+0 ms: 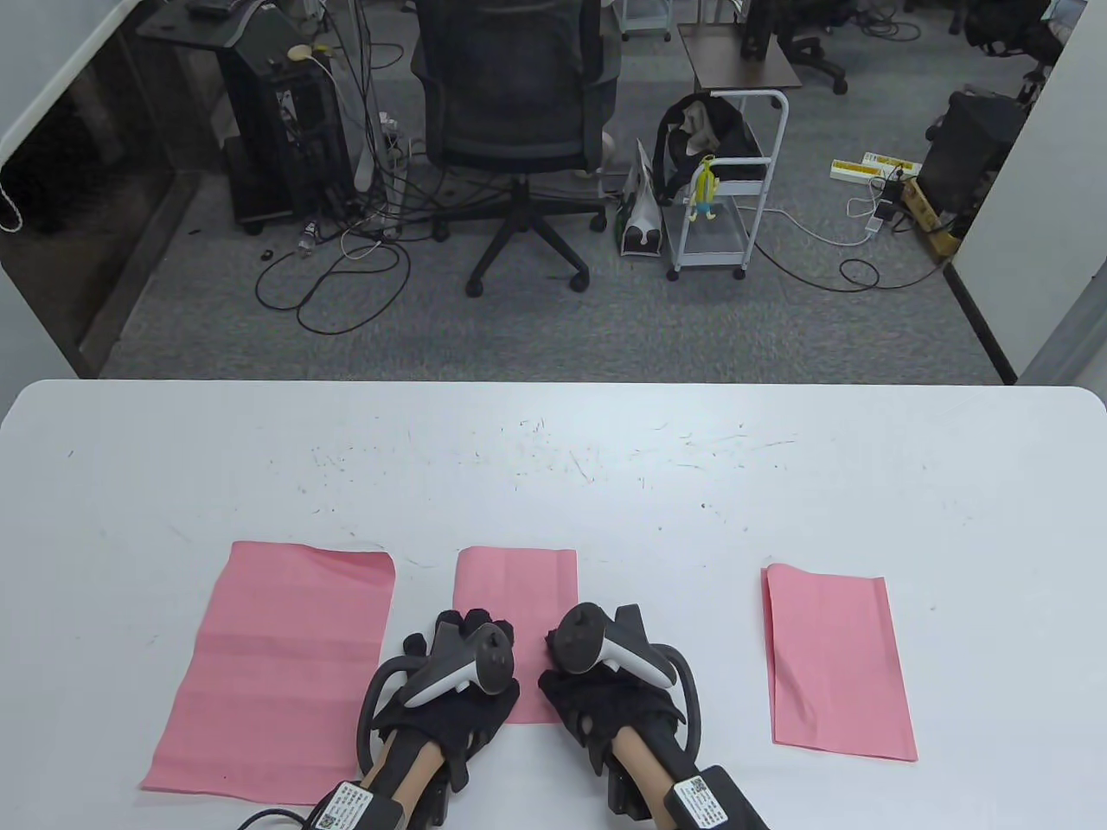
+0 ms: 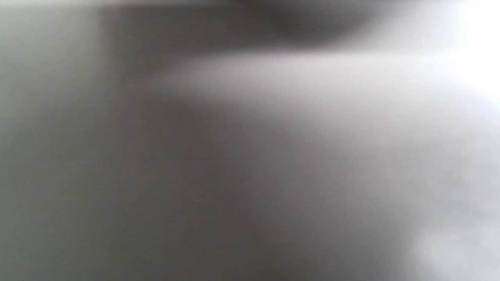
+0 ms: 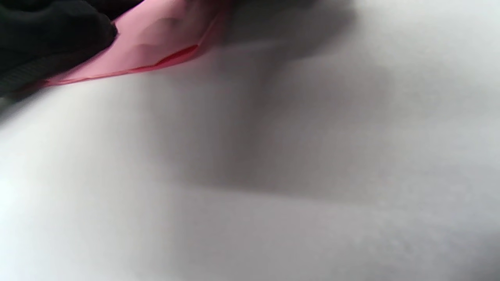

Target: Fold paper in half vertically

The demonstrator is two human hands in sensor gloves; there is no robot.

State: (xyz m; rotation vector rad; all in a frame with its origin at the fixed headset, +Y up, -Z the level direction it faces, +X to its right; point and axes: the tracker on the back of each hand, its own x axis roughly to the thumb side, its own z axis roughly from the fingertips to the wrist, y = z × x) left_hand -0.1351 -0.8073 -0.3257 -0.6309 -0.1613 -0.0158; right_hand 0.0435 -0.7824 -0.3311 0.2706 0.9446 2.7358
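A narrow folded pink paper point(image 1: 517, 581) lies at the table's near middle. Both gloved hands rest on its lower half. My left hand point(image 1: 471, 635) presses near the paper's left edge with fingers laid down on it. My right hand point(image 1: 560, 647) presses by the right edge, its fingers mostly hidden under the tracker. In the right wrist view, the black gloved fingers point(image 3: 47, 31) lie flat on the pink paper point(image 3: 156, 43), whose doubled edge shows against the white table. The left wrist view is a grey blur.
A larger unfolded pink sheet point(image 1: 277, 661) lies to the left, and a folded pink sheet point(image 1: 835, 661) to the right. The white table point(image 1: 553, 467) stretches far behind them. An office chair point(image 1: 515, 130) and a white cart point(image 1: 726, 190) stand on the floor beyond.
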